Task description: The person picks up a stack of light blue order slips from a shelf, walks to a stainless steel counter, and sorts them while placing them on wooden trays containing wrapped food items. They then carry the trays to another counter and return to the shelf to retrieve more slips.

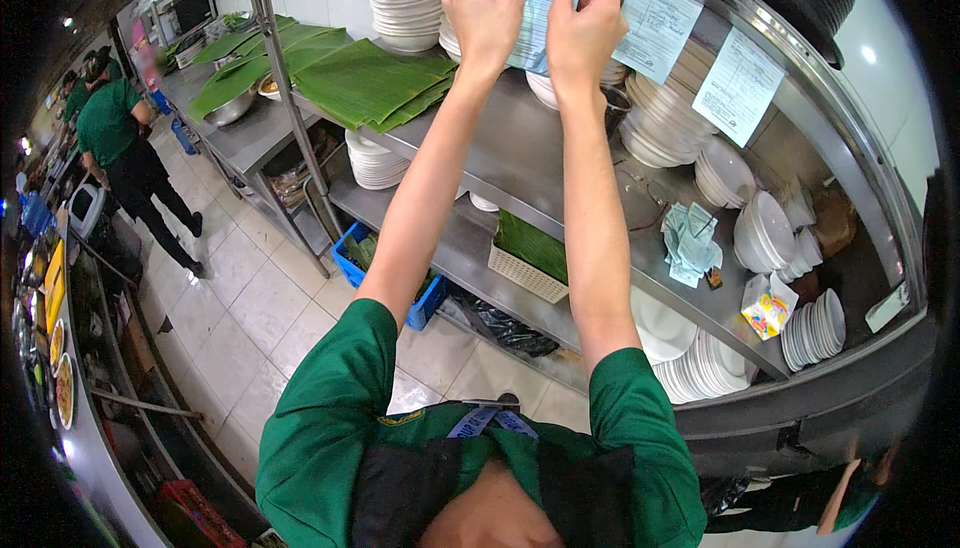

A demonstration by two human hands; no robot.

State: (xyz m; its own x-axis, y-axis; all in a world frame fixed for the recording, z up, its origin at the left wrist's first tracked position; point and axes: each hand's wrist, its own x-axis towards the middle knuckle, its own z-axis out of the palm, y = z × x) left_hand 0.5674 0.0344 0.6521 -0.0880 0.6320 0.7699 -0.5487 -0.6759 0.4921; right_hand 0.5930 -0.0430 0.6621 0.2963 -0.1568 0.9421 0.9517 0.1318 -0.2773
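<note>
Both my arms reach up to the top of the view. My left hand (487, 12) has its thumb and fingertips drawn together at the left edge of a pale blue order slip (536, 23). At the slip's right side, my right hand (586, 19) pinches it near the top edge. More written slips (658, 23) (739, 87) hang to the right along the metal rail. Stacked white bowls (409, 4) stand to the left of my hands, beside large cut banana leaves (367, 79) on the steel counter.
Crumpled slips (690, 240) and a small patterned box (769, 304) lie at the right. Plates (701, 368) fill the lower shelf near a leaf-filled basket (529, 270). A blue crate (426, 300) stands below. A co-worker (120, 128) is in the aisle; another person's arm (838, 495) shows lower right.
</note>
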